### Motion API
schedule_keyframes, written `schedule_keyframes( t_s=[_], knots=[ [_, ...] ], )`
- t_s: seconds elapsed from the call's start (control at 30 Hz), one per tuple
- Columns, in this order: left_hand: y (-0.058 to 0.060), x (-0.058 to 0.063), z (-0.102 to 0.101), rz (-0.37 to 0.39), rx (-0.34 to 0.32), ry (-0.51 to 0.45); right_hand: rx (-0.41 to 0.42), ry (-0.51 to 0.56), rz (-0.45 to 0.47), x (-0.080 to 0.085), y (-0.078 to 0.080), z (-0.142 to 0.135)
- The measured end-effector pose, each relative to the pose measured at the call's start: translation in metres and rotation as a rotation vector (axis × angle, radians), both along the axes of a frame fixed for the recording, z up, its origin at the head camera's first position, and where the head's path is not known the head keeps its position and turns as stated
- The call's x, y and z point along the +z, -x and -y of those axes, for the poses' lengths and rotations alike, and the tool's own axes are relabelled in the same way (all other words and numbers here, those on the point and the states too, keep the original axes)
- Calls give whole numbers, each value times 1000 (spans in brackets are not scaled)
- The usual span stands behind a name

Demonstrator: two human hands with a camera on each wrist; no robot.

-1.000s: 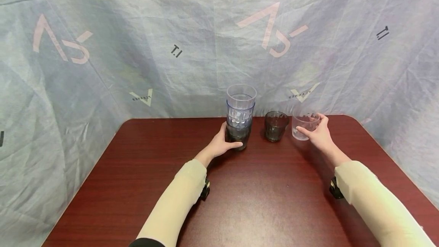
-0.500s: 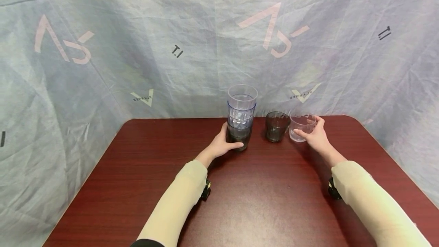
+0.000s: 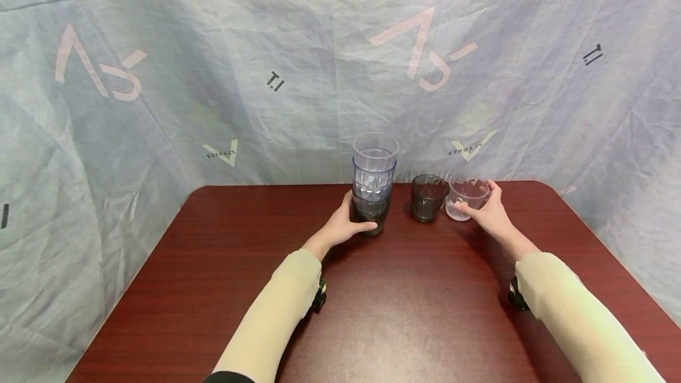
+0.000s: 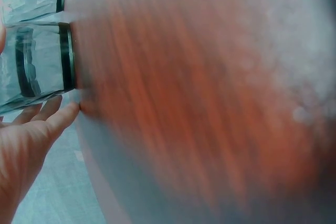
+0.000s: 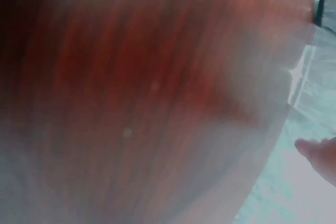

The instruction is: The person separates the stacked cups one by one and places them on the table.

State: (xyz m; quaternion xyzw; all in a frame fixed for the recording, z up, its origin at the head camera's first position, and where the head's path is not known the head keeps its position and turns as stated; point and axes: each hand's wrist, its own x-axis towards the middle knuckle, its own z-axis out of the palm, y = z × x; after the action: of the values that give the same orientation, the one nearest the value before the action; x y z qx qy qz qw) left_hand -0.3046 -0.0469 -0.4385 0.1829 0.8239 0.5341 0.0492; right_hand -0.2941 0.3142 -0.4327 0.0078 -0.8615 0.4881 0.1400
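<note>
A tall stack of nested tumblers (image 3: pixel 374 179) stands upright near the table's back edge, dark grey at the bottom, blue-rimmed in the middle and clear on top. My left hand (image 3: pixel 340 226) grips its dark lower part from the left, thumb across the front. In the left wrist view, the fingers of that hand (image 4: pixel 23 142) lie beside the dark tumbler (image 4: pixel 44 66). My right hand (image 3: pixel 492 213) holds a clear tumbler (image 3: pixel 469 190) from the right, thumb in front and fingers behind. A single dark tumbler (image 3: pixel 425 203) stands upright between the stack and the clear tumbler, very close to the latter.
The reddish-brown wooden table (image 3: pixel 393 312) extends toward me in front of the tumblers. A grey printed cloth (image 3: pixel 298 34) hangs right behind its back edge and at both sides.
My right hand has slid the clear tumbler slightly left, up against or nearly against the single dark tumbler. The left hand and the stack stay where they were.
</note>
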Motion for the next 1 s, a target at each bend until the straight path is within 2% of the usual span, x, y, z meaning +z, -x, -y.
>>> schedule_keyframes(
  t_s=[0.13, 0.23, 0.3, 0.37, 0.47, 0.57, 0.63, 0.77, 1.0],
  knots=[
    [2, -4, 0, 3, 3, 8, -52, -28, -29, 11, -4, 1],
    [2, -3, 0, -1, -1, 5, -103, -33, -97, 28, -8, 6],
    [2, -2, 0, -2, -6, -5, -91, -8, -157, 43, -10, 13],
    [2, -1, 1, -4, -8, -5, -44, 47, -227, 61, -13, 25],
    [3, -2, 1, -3, -8, 1, 73, 138, -314, 92, -22, 49],
    [3, -1, 1, -1, -5, 17, 179, 181, -351, 118, -31, 74],
    [3, -1, 1, 3, -5, 18, 235, 179, -355, 128, -33, 90],
    [3, -1, 1, 7, -9, 5, 343, 161, -327, 135, -31, 113],
    [3, -1, 0, -4, -11, -3, 469, 130, -249, 128, -22, 140]
  ],
)
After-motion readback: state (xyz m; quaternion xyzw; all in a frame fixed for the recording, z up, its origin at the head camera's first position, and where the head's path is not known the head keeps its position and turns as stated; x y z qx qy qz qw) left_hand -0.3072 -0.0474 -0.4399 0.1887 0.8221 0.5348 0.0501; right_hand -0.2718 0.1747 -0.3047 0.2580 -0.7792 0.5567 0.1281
